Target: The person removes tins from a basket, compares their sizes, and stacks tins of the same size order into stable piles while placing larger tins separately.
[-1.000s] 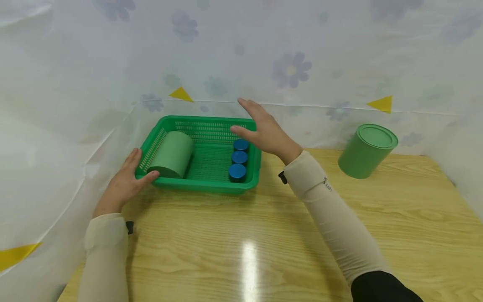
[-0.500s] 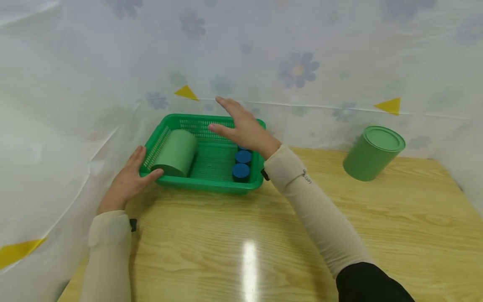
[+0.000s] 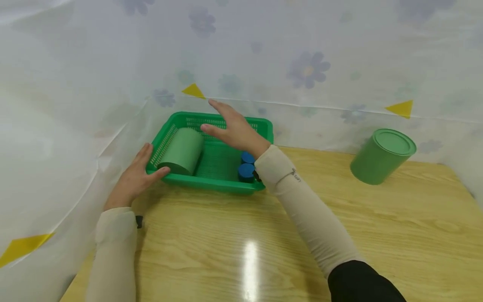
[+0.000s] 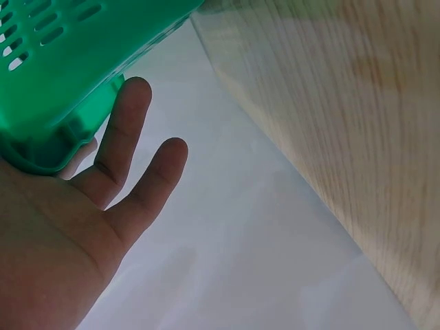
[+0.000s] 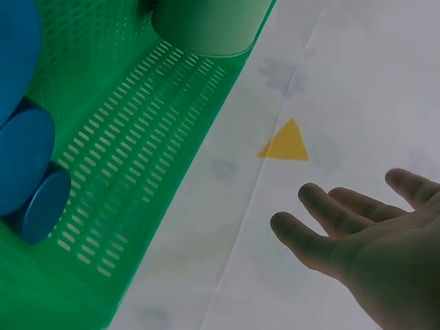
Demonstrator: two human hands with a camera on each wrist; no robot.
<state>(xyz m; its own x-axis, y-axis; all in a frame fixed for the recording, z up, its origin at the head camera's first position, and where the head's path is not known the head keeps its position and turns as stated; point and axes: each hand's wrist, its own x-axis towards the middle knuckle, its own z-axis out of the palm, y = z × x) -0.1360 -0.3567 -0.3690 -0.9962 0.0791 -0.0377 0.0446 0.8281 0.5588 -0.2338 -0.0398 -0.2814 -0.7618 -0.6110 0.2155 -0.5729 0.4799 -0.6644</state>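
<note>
A green plastic basket [image 3: 211, 183] sits on the table. My left hand [image 3: 136, 178] rests at its near left corner, thumb over the rim and fingers extended along the outside. In the left wrist view, two fingers [image 4: 127, 130] stand out straight beside the basket wall. Inside the basket, a light green can [image 3: 185, 151] lies on its side at the left. Small blue-capped containers [image 3: 247, 171] stand in a row at the right, partly hidden by my right wrist. Above the basket's back part hovers my right hand [image 3: 237, 132], fingers spread and holding nothing.
A second green can [image 3: 383, 157] with a lid stands towards the back right of the wooden table [image 3: 211, 235]. Behind the table hangs a flowered white sheet [image 3: 264, 63] with yellow triangles [image 3: 401, 109] on it.
My right hand has moved left over the basket, so its forearm covers more of the blue-capped containers. The head view has shifted slightly; my left hand stays at the basket's corner.
</note>
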